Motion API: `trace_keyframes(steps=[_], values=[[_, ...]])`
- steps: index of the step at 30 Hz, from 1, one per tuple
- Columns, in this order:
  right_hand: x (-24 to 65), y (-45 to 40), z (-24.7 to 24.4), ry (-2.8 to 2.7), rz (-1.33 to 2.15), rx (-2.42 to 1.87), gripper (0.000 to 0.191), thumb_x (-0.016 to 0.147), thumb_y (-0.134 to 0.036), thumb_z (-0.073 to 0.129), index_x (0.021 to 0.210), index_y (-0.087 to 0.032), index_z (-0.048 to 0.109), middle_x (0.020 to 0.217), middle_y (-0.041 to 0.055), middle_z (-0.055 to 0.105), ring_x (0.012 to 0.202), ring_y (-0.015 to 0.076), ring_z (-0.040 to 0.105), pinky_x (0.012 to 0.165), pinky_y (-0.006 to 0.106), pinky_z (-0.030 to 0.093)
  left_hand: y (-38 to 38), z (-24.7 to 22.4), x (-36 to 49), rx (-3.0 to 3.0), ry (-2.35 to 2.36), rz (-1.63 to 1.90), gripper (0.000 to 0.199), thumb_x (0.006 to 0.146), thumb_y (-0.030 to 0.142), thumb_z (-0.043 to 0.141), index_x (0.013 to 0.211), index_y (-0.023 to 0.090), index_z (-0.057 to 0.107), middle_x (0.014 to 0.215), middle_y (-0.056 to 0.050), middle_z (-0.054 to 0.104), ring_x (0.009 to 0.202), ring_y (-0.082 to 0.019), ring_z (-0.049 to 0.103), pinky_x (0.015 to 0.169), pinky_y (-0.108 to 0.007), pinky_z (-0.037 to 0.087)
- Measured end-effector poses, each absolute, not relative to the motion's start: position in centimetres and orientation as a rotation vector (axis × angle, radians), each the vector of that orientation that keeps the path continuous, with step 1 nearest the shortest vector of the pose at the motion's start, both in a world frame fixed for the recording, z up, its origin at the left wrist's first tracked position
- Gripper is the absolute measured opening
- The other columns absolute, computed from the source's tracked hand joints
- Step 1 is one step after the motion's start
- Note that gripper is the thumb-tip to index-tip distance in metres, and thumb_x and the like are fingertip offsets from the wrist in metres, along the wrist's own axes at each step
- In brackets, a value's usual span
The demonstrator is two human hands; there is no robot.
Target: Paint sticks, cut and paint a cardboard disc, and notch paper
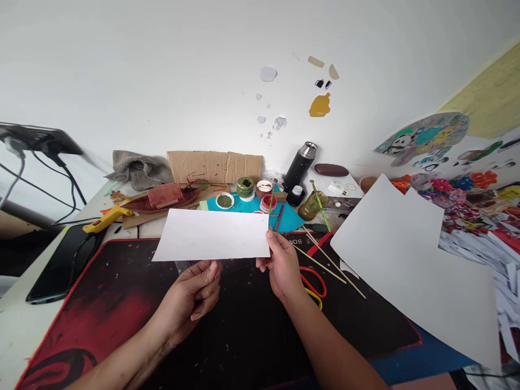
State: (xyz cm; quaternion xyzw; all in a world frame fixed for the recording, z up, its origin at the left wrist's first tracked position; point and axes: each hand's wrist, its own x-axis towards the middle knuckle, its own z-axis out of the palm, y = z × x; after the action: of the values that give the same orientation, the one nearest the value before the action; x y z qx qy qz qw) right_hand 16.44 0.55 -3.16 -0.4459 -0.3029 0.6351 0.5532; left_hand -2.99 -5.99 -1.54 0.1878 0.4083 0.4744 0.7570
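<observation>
**Paper strip held over the mat**

The right hand [282, 266] pinches the right end of a white strip [212, 235], held level above the mat [122, 292] near its far edge. The left hand [195, 292] is loosely curled just below the strip, holding nothing visible. Scissors [314, 281] lie right.

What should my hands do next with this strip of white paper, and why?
Probably bring the left hand up to pinch the paper strip at its lower edge. Only the right hand grips it, at its right corner, so the long left end hangs unsupported above the black mat.
</observation>
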Motion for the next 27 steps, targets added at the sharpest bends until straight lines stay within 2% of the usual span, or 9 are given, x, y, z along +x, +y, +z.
trace_keyframes(steps=[4, 8, 10, 14, 16, 18, 23, 25, 27], values=[[16.5, 0.6, -3.2, -0.712, 1.5, -1.053, 0.05, 0.081, -0.063, 0.091, 0.083, -0.018, 0.071, 0.056, -0.0029, 0.064, 0.043, 0.0141, 0.06, 0.038, 0.022, 0.04, -5.9, -2.4, -2.9, 0.401, 0.879, 1.032, 0.06, 0.077, 0.061, 0.096, 0.065, 0.021, 0.053, 0.049, 0.013, 0.03, 0.036, -0.003, 0.018, 0.038, -0.023, 0.013], [16.5, 0.6, -3.4, -0.708, 1.499, -1.055, 0.05, 0.081, -0.064, 0.091, 0.083, -0.018, 0.071, 0.056, -0.0033, 0.063, 0.043, 0.0138, 0.06, 0.039, 0.022, 0.04, -5.6, -2.6, -2.6, 0.443, 0.873, 1.103, 0.071, 0.075, 0.061, 0.097, 0.057, 0.022, 0.041, 0.052, 0.01, 0.032, 0.042, -0.004, 0.022, 0.043, -0.024, 0.019], [16.5, 0.7, -3.4, -0.7, 1.494, -1.053, 0.05, 0.08, -0.064, 0.092, 0.082, -0.018, 0.071, 0.058, -0.0031, 0.064, 0.043, 0.013, 0.059, 0.038, 0.022, 0.04, -5.4, -2.3, -2.4, 0.473, 0.881, 1.156, 0.069, 0.073, 0.057, 0.1, 0.057, 0.02, 0.045, 0.056, 0.008, 0.037, 0.047, -0.005, 0.03, 0.047, -0.024, 0.025], [16.5, 0.7, -3.5, -0.695, 1.486, -1.044, 0.051, 0.08, -0.065, 0.092, 0.083, -0.018, 0.072, 0.06, -0.0028, 0.065, 0.042, 0.0115, 0.057, 0.038, 0.022, 0.038, -5.5, -1.7, -2.5, 0.509, 0.946, 1.187, 0.053, 0.072, 0.053, 0.102, 0.068, 0.017, 0.064, 0.071, 0.001, 0.056, 0.062, -0.01, 0.049, 0.057, -0.024, 0.04], [16.5, 0.8, -3.5, -0.692, 1.485, -1.042, 0.051, 0.079, -0.065, 0.092, 0.083, -0.017, 0.073, 0.059, -0.003, 0.064, 0.042, 0.0113, 0.056, 0.038, 0.021, 0.038, -5.5, -1.7, -2.7, 0.534, 0.953, 1.134, 0.052, 0.073, 0.054, 0.101, 0.069, 0.016, 0.066, 0.07, 0.0, 0.057, 0.06, -0.011, 0.05, 0.056, -0.024, 0.039], [16.5, 0.8, -3.6, -0.682, 1.482, -1.047, 0.052, 0.079, -0.065, 0.092, 0.084, -0.017, 0.073, 0.059, -0.003, 0.065, 0.042, 0.0112, 0.056, 0.038, 0.021, 0.037, -5.5, -1.9, -2.9, 0.549, 0.952, 1.083, 0.055, 0.075, 0.057, 0.099, 0.066, 0.017, 0.062, 0.064, 0.003, 0.052, 0.053, -0.009, 0.043, 0.05, -0.024, 0.031], [16.4, 0.7, -3.6, -0.675, 1.471, -1.06, 0.05, 0.08, -0.064, 0.092, 0.083, -0.017, 0.072, 0.056, -0.0035, 0.063, 0.041, 0.0117, 0.056, 0.038, 0.021, 0.039, -5.4, -2.8, -3.1, 0.58, 1.017, 1.05, 0.07, 0.077, 0.068, 0.092, 0.057, 0.023, 0.042, 0.054, 0.008, 0.034, 0.042, -0.005, 0.023, 0.042, -0.026, 0.013], [16.4, 0.6, -3.5, -0.675, 1.468, -1.055, 0.05, 0.08, -0.064, 0.092, 0.082, -0.018, 0.072, 0.054, -0.0041, 0.062, 0.04, 0.0119, 0.056, 0.038, 0.021, 0.039, -5.4, -2.8, -3.2, 0.629, 1.043, 1.015, 0.072, 0.079, 0.069, 0.09, 0.054, 0.024, 0.04, 0.052, 0.009, 0.031, 0.042, -0.006, 0.023, 0.042, -0.026, 0.014], [16.4, 0.6, -3.4, -0.678, 1.464, -1.05, 0.051, 0.081, -0.064, 0.091, 0.081, -0.018, 0.071, 0.053, -0.0042, 0.061, 0.04, 0.0118, 0.055, 0.037, 0.021, 0.038, -5.6, -2.4, -3.2, 0.688, 1.057, 0.976, 0.059, 0.078, 0.061, 0.094, 0.062, 0.02, 0.055, 0.057, 0.005, 0.045, 0.047, -0.009, 0.04, 0.045, -0.024, 0.029]])
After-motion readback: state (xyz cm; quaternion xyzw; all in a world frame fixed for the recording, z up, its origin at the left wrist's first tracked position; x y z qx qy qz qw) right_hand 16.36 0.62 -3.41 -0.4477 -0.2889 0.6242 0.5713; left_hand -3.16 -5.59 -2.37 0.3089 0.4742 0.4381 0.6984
